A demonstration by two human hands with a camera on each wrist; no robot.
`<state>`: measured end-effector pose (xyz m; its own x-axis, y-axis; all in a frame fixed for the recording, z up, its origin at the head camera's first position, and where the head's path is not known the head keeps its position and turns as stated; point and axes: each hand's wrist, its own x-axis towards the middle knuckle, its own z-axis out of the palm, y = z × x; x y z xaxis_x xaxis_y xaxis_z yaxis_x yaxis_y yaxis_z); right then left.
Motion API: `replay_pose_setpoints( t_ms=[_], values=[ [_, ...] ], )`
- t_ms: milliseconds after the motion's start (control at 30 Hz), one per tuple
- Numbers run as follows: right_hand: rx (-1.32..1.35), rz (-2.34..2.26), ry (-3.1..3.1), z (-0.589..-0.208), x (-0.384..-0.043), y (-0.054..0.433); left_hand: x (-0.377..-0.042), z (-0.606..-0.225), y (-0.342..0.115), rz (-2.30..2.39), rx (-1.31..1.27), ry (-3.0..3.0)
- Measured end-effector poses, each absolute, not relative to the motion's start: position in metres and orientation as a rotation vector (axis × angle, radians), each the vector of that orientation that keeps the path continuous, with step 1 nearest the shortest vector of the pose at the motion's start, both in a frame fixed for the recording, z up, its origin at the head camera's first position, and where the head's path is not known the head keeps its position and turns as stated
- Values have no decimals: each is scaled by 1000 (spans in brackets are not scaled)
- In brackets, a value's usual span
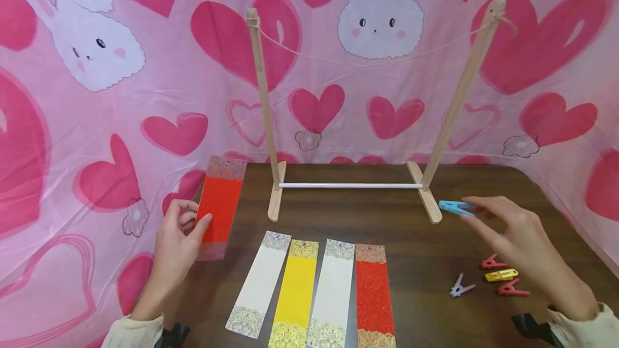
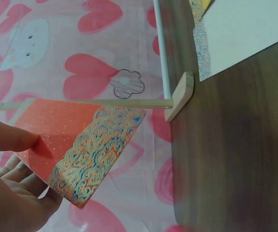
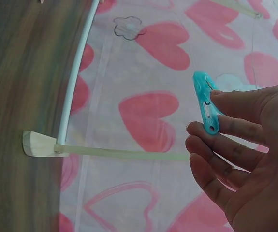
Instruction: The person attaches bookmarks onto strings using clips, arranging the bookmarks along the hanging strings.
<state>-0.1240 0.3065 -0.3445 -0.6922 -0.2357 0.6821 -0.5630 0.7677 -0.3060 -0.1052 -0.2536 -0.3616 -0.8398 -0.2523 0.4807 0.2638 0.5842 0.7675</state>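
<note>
My left hand [image 1: 180,232] pinches a red paper strip [image 1: 220,205] with patterned ends and holds it upright above the table's left edge; the left wrist view shows the red strip [image 2: 80,145] held by thumb and fingers [image 2: 13,137]. My right hand [image 1: 508,230] pinches a blue clothespin [image 1: 456,207] just right of the wooden rack's right foot [image 1: 427,200]; the blue clothespin [image 3: 205,102] sits between thumb and forefinger. The rack [image 1: 263,101] has two posts, a white crossbar [image 1: 350,185] and a string [image 1: 377,60] across the top.
Several paper strips lie side by side at the table's front: white [image 1: 258,283], yellow [image 1: 295,294], white [image 1: 331,294], red [image 1: 373,297]. Small clothespins lie at the right: white [image 1: 460,286], two red [image 1: 493,262], yellow [image 1: 501,275]. A pink heart cloth [image 1: 96,95] hangs behind the dark wood table [image 1: 420,240].
</note>
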Motion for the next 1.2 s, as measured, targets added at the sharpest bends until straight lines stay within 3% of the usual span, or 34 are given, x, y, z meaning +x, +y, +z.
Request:
replay_pose_setpoints(
  t_ms=[1200],
  values=[
    [736,567,-2280,-290,-136,281,-136,-310,-244,-1256,-230,-2297]
  ],
)
